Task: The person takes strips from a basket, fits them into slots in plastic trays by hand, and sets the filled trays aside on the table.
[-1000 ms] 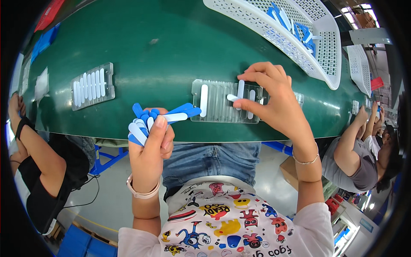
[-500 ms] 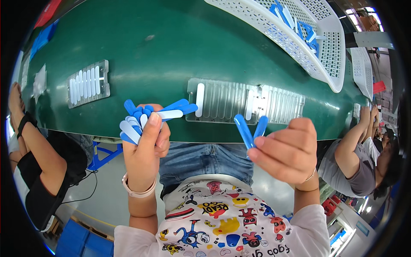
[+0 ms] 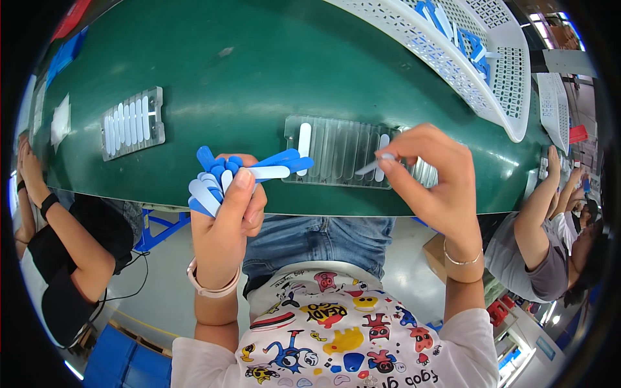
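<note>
Loading, seemingly: left hand (image 3: 228,202) clutches strip bundle (image 3: 208,185), right hand (image 3: 438,169) pinches pale strip (image 3: 367,169) over clear tray (image 3: 328,152), likely needing alignment!

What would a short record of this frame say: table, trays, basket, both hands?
Surface: glossy green tabletop
Left side: clear plastic tray, row of white round-ended strips
Centre: slotted clear plastic tray, white strip near each end
Upper right: white perforated plastic basket, blue and white strips inside
Left hand: gripping fanned flat blue-and-white strips
Right hand: pinching at least one pale strip over centre tray
</note>
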A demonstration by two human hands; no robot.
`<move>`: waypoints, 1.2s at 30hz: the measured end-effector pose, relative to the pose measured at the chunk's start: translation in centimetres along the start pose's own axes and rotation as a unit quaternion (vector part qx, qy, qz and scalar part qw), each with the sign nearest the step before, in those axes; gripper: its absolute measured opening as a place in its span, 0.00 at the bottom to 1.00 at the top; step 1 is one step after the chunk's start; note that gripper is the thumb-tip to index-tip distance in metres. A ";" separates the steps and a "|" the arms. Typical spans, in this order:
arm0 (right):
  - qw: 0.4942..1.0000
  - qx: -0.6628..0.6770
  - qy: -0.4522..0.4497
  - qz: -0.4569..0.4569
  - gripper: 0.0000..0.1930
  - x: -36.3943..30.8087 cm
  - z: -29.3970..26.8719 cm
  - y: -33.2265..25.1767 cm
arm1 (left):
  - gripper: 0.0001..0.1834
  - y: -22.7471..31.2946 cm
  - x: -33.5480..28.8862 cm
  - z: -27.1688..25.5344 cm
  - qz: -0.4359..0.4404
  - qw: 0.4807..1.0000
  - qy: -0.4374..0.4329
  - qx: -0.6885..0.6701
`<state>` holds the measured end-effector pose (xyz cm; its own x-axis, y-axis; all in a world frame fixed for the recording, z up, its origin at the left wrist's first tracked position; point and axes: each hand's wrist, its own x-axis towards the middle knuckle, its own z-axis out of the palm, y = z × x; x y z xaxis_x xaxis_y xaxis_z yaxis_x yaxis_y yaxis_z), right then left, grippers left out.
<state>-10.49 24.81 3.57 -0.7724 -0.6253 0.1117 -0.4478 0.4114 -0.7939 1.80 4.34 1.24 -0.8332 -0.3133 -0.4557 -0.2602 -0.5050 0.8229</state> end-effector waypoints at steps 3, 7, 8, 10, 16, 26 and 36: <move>0.999 -0.037 -0.018 0.018 0.06 1.3 0.5 0.2 | 0.09 0.2 0.1 0.2 -0.002 1.000 0.007 0.001; 0.994 -0.103 -0.035 0.019 0.09 1.8 0.7 0.6 | 0.09 0.3 0.3 0.3 -0.001 1.000 0.020 0.000; 0.994 -0.102 -0.037 0.019 0.09 1.9 0.7 0.4 | 0.09 0.3 0.3 0.3 0.001 1.000 0.014 -0.002; 0.988 -0.128 -0.048 0.072 0.10 2.2 0.4 -0.4 | 0.09 0.3 0.4 0.2 -0.002 1.000 0.014 -0.004; 0.957 -0.085 0.009 -0.279 0.09 1.1 -0.9 -0.5 | 0.09 0.5 0.4 0.0 -0.005 1.000 0.018 -0.009; 0.929 -0.135 0.035 -0.342 0.10 -2.5 -0.8 -0.4 | 0.09 0.5 0.3 0.5 -0.002 0.999 0.016 -0.032; 0.900 0.434 -0.013 0.022 0.14 -2.0 0.9 0.4 | 0.09 0.5 0.5 0.9 -0.025 0.999 0.007 -0.024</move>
<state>-8.72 25.64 2.53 -0.7648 -0.6410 0.0639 0.1126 -0.2307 -0.9665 0.76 4.62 1.74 -0.8133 -0.2977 -0.4998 -0.2764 -0.5583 0.7823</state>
